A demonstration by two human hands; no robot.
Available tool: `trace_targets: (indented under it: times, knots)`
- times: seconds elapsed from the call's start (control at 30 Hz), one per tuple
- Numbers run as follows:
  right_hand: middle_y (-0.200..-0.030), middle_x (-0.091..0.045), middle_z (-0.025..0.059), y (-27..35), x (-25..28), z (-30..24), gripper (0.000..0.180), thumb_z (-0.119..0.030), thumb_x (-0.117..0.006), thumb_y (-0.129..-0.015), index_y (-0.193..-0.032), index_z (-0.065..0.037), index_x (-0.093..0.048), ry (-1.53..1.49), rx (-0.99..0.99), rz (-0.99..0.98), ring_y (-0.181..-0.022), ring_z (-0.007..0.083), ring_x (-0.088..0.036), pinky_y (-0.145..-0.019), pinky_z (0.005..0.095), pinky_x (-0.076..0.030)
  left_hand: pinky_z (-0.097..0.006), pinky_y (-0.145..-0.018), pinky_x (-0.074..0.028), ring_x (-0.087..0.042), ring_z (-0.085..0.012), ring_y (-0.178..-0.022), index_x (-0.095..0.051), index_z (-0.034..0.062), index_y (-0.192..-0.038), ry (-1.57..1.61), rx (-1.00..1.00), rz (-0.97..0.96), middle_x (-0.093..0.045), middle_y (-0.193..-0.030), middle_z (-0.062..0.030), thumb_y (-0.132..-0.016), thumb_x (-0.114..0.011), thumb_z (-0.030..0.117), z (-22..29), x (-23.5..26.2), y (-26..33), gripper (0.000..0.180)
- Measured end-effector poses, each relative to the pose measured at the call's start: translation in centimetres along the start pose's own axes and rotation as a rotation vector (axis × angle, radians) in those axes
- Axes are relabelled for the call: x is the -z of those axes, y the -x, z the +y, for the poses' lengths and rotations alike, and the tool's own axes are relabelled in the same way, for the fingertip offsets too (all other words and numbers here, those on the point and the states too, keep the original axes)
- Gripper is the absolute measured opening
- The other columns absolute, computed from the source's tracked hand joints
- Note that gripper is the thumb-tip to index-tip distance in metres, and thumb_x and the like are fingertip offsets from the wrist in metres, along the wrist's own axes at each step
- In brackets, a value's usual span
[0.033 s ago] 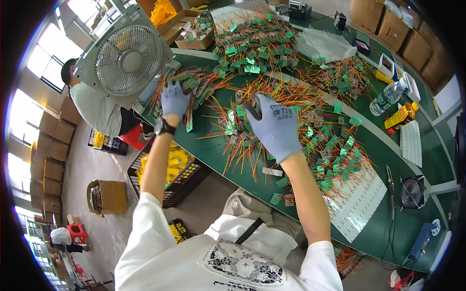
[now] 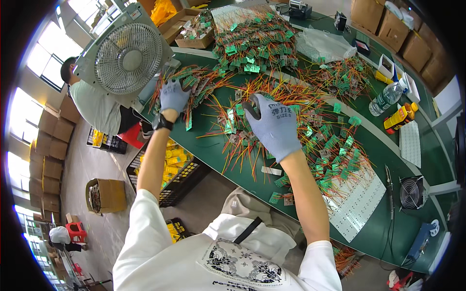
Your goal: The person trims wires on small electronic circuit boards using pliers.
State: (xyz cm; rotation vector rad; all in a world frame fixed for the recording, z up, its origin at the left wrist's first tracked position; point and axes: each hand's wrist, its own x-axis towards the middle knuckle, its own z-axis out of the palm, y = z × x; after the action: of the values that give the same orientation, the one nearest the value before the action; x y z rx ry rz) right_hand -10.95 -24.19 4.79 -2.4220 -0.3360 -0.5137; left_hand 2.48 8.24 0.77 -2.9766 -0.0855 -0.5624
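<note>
- Your left hand (image 2: 173,95), in a grey glove, lies spread and palm-down on a bundle of small green circuit boards with orange and yellow wires (image 2: 201,85), at the left end of the green surface (image 2: 378,155), just below the white box fan (image 2: 127,57).
- Your right hand (image 2: 274,127), gloved too, rests on the middle heap of wired boards (image 2: 315,140), fingers curled into the wires; whether it pinches one, I cannot tell.
- These pieces look light. The wires are thin and limp and will likely tangle and drag neighbours along.
- Take each by its stiff green board, at the edges, rather than by the wires; the joints where wire meets board are probably the weak spot.
- A white perforated panel (image 2: 357,203) lies near your right elbow, a water bottle (image 2: 386,98) well apart at the far right.
- Another person (image 2: 94,104) sits behind the fan.
</note>
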Motion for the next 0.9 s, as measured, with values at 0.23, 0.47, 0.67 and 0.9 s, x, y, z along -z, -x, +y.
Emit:
trace_targets:
  times: [0.23,0.47,0.67,0.9]
  knots:
    - [-0.091,-0.069,0.0112,-0.1,0.0,0.6,0.033,-0.039,-0.060,-0.090,-0.104,-0.009,-0.064,0.022,0.013,-0.008,-0.076,0.0295,-0.067,-0.066,0.0419,-0.051,-0.043,-0.086,-0.049,-0.063,-0.0363,-0.095,-0.067,0.0046,-0.101,0.254,-0.121,0.122,-0.068,-0.101,-0.0174,-0.081,-0.069,0.028,0.5,2.7,-1.2,0.031]
    - [-0.086,-0.066,0.0098,0.2,0.8,-1.5,0.025,-0.033,-0.063,-0.088,-0.084,-0.009,-0.065,-0.086,0.078,-0.038,-0.074,0.0298,-0.065,-0.065,0.0405,-0.051,-0.030,-0.083,-0.049,-0.063,-0.0170,-0.091,-0.064,-0.0009,-0.112,1.323,0.144,0.444,-0.069,-0.102,-0.0088,-0.086,-0.066,0.005,3.9,6.3,5.8,0.027]
    - [-0.084,-0.065,0.0119,1.6,-0.9,-4.3,0.039,-0.029,-0.071,-0.084,-0.109,-0.001,-0.061,-0.564,-0.035,-0.164,-0.068,0.0282,-0.064,-0.065,0.0399,-0.051,-0.035,-0.092,-0.049,-0.062,-0.0228,-0.103,-0.054,0.0021,-0.125,1.809,0.157,0.319,-0.062,-0.118,-0.0112,-0.099,-0.056,0.015,11.0,10.8,15.0,0.029]
    - [-0.087,-0.064,0.0030,0.7,-1.3,-2.6,0.022,-0.009,-0.070,-0.087,-0.104,0.002,-0.062,-1.335,-0.324,-0.114,-0.076,0.0061,-0.058,-0.067,0.0233,-0.047,-0.036,-0.098,-0.049,-0.064,-0.0229,-0.105,-0.052,-0.0065,-0.125,2.192,0.462,-0.005,-0.064,-0.115,-0.0146,-0.079,-0.064,-0.006,11.4,10.1,17.9,0.047]
